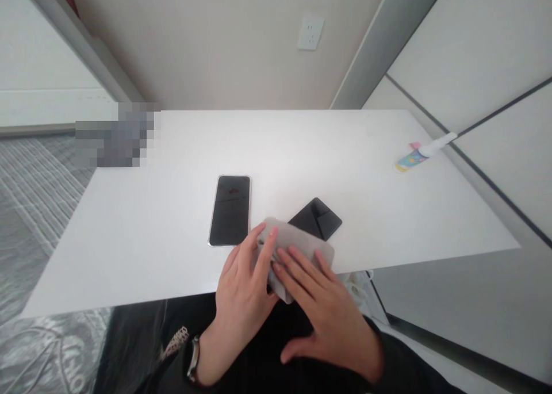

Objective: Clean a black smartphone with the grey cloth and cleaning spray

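A grey cloth [297,240] covers the near end of a dark phone [318,217] that lies tilted at the front edge of the white table [129,233]. My right hand [321,302] lies flat on the cloth, fingers stretched out and pressing it onto the phone. My left hand [244,285] is beside it, fingers curled over the cloth's left edge and gripping it. A second black phone [230,210] lies screen up just left of the hands, untouched. A wristwatch [194,356] is on my left wrist.
A small colourful spray bottle [420,152] lies on its side at the table's far right. A blurred patch [114,135] sits at the far left corner. A wall socket [310,31] is behind the table. White cables [356,285] hang below the front edge.
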`<state>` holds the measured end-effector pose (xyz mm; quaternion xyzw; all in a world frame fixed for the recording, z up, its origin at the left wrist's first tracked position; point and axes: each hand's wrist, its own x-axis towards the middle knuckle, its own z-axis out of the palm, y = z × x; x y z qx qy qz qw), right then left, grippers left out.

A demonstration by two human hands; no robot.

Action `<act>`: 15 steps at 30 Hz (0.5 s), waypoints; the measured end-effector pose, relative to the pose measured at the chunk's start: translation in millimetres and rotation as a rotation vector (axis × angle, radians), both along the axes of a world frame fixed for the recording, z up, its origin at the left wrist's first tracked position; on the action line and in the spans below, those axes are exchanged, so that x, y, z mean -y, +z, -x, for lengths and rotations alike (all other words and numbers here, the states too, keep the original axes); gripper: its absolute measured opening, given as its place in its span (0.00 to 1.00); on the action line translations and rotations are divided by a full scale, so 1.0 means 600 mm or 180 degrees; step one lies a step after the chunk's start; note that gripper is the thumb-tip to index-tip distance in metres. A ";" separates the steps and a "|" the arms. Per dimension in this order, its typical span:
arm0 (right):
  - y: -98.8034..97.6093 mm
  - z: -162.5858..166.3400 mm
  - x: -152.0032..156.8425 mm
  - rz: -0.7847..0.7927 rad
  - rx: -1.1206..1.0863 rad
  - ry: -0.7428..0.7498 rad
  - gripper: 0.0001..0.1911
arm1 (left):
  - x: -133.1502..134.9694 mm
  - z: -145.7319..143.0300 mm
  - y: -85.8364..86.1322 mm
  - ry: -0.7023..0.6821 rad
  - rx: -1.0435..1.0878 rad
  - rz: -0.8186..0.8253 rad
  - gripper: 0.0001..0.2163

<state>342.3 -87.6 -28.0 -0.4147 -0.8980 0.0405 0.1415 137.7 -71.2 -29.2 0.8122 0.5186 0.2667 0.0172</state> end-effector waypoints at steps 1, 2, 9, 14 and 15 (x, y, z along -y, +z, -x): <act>0.002 0.002 -0.002 0.0053 0.0015 0.0158 0.55 | 0.000 0.000 -0.001 0.0016 -0.0006 0.0007 0.27; 0.003 0.001 -0.007 0.0078 0.0034 0.0177 0.53 | 0.000 0.000 -0.001 0.0019 -0.0009 -0.0014 0.27; 0.002 -0.001 -0.044 -0.0067 0.0115 -0.0264 0.54 | -0.001 0.002 -0.003 -0.0049 -0.0003 -0.0072 0.28; 0.002 -0.006 -0.053 0.0045 0.0144 -0.0252 0.48 | -0.001 0.001 -0.002 -0.0060 -0.0054 -0.0028 0.31; 0.003 -0.009 -0.056 -0.0036 0.0149 -0.0487 0.46 | -0.001 0.001 -0.001 -0.0067 -0.0056 -0.0047 0.32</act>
